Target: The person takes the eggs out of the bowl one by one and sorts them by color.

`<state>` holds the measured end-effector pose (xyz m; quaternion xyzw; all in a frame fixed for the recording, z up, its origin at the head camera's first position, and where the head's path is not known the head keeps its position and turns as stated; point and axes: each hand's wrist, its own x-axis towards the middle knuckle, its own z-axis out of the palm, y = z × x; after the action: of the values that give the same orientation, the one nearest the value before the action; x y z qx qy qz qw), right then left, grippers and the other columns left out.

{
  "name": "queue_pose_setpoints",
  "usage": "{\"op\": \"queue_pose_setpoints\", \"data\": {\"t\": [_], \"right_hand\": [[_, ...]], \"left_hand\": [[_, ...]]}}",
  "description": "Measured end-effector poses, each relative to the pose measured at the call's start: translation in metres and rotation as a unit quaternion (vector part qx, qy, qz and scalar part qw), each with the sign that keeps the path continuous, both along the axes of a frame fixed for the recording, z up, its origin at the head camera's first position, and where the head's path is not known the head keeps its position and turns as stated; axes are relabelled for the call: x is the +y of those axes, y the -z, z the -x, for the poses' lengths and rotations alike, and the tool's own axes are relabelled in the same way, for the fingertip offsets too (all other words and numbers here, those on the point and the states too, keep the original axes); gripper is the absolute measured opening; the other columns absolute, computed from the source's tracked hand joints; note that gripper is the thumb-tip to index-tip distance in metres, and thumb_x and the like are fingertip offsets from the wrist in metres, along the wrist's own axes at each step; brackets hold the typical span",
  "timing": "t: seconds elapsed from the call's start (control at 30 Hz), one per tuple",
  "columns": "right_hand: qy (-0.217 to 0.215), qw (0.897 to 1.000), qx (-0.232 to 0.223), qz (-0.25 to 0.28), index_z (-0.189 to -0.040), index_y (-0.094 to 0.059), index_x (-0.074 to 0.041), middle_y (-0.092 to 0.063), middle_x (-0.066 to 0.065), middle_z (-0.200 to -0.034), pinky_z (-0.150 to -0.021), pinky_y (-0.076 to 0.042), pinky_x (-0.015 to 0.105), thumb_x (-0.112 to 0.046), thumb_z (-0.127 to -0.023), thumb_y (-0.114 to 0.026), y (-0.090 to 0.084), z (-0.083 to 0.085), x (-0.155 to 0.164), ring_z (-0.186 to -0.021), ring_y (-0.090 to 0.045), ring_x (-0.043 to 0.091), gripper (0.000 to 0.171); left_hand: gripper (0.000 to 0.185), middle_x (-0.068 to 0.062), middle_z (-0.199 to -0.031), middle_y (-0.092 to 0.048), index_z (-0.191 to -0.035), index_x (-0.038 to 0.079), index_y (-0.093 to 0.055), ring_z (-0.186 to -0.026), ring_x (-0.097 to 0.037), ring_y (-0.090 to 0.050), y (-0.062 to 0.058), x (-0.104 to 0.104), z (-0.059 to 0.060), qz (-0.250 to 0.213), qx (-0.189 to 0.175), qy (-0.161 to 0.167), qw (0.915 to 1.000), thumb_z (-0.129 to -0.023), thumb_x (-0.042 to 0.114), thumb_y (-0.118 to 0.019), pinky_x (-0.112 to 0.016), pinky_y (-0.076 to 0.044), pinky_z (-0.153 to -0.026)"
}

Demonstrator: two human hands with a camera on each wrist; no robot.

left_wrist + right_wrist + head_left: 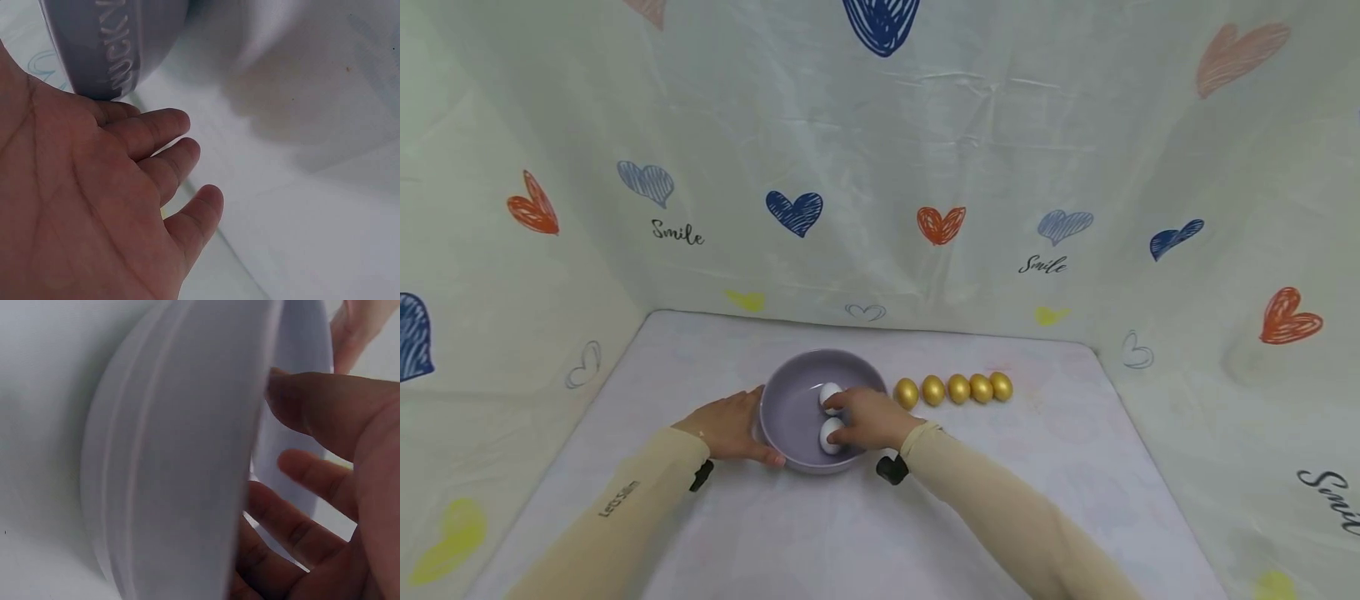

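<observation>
A round lavender bowl (790, 421) stands on the table with two white eggs lying in it. My left hand (730, 423) rests along the bowl's left side, thumb near the front rim and fingers loosely extended; the left wrist view shows its palm beside raised letters on the bowl wall (119, 44). Over the right rim, my right hand (880, 419) reaches into the bowl. Its fingers are at the far white egg (829, 396), and its thumb is at the near white egg (830, 436). In the right wrist view, thumb and fingers are spread apart, with the rim hiding some fingertips.
Several golden eggs stand in a row right of the bowl, the nearest golden egg (906, 393) close to its rim. The white table (850, 542) is bounded by a heart-printed cloth (865, 150) at the back and sides.
</observation>
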<state>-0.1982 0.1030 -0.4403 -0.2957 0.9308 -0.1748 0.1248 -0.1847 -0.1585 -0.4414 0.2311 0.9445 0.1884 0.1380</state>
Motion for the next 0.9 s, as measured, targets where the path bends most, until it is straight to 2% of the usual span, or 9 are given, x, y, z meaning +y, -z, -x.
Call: {"op": "queue_pose_setpoints", "data": {"t": [0.17, 0.37, 0.47, 0.63, 0.73, 0.9], "right_hand": [[-0.02, 0.999, 0.026, -0.04, -0.125, -0.071, -0.019, -0.07, -0.003, -0.113, -0.093, -0.047, 0.027, -0.032, -0.086, -0.079, 0.009, 0.0, -0.006, -0.104, -0.061, 0.011, 0.042], [-0.021, 0.998, 0.033, -0.043, -0.114, -0.074, -0.023, -0.07, -0.007, -0.105, -0.089, -0.047, 0.026, -0.031, -0.085, -0.08, 0.015, 0.0, -0.009, -0.098, -0.062, 0.011, 0.03], [-0.022, 0.998, 0.031, -0.046, -0.117, -0.072, -0.022, -0.07, -0.006, -0.108, -0.09, -0.047, 0.026, -0.027, -0.085, -0.081, 0.015, 0.0, -0.008, -0.099, -0.062, 0.011, 0.034], [-0.03, 0.998, 0.025, -0.053, -0.125, -0.069, -0.019, -0.068, -0.004, -0.121, -0.097, -0.045, 0.026, -0.021, -0.085, -0.08, 0.015, -0.001, -0.008, -0.111, -0.061, 0.012, 0.041], [-0.031, 0.998, 0.023, -0.056, -0.125, -0.07, -0.02, -0.067, -0.005, -0.122, -0.098, -0.045, 0.026, -0.024, -0.085, -0.081, 0.016, -0.001, -0.009, -0.113, -0.06, 0.012, 0.041], [-0.014, 0.998, 0.007, -0.057, -0.123, -0.071, -0.023, -0.069, -0.01, -0.116, -0.095, -0.045, 0.026, -0.033, -0.081, -0.085, 0.019, 0.001, -0.009, -0.108, -0.061, 0.01, 0.046]], "left_hand": [[0.123, -0.02, -0.131, -0.056, -0.149, -0.004, -0.034, -0.118, -0.038, -0.056, 0.0, 0.0, 0.001, -0.003, -0.001, 0.005, 1.0, -0.063, 0.07, -0.081, -0.054, -0.048, -0.094], [0.123, -0.021, -0.133, -0.056, -0.15, -0.003, -0.034, -0.119, -0.038, -0.055, 0.003, 0.0, 0.003, -0.003, 0.0, 0.007, 1.0, -0.063, 0.071, -0.081, -0.054, -0.047, -0.094], [0.123, -0.02, -0.133, -0.056, -0.15, -0.002, -0.033, -0.12, -0.038, -0.055, 0.004, -0.001, 0.004, -0.005, -0.001, 0.005, 1.0, -0.063, 0.071, -0.081, -0.054, -0.047, -0.094], [0.124, -0.021, -0.136, -0.054, -0.151, -0.003, -0.032, -0.121, -0.039, -0.054, 0.004, -0.001, 0.004, -0.005, -0.003, 0.005, 1.0, -0.063, 0.071, -0.081, -0.055, -0.047, -0.095], [0.125, -0.022, -0.136, -0.054, -0.151, -0.003, -0.032, -0.122, -0.04, -0.054, 0.004, -0.001, 0.004, -0.005, 0.0, 0.006, 1.0, -0.063, 0.071, -0.081, -0.055, -0.046, -0.096], [0.126, -0.024, -0.136, -0.054, -0.151, -0.004, -0.032, -0.121, -0.04, -0.055, 0.003, 0.0, 0.003, -0.002, 0.001, 0.001, 1.0, -0.062, 0.072, -0.081, -0.054, -0.047, -0.096]]}}
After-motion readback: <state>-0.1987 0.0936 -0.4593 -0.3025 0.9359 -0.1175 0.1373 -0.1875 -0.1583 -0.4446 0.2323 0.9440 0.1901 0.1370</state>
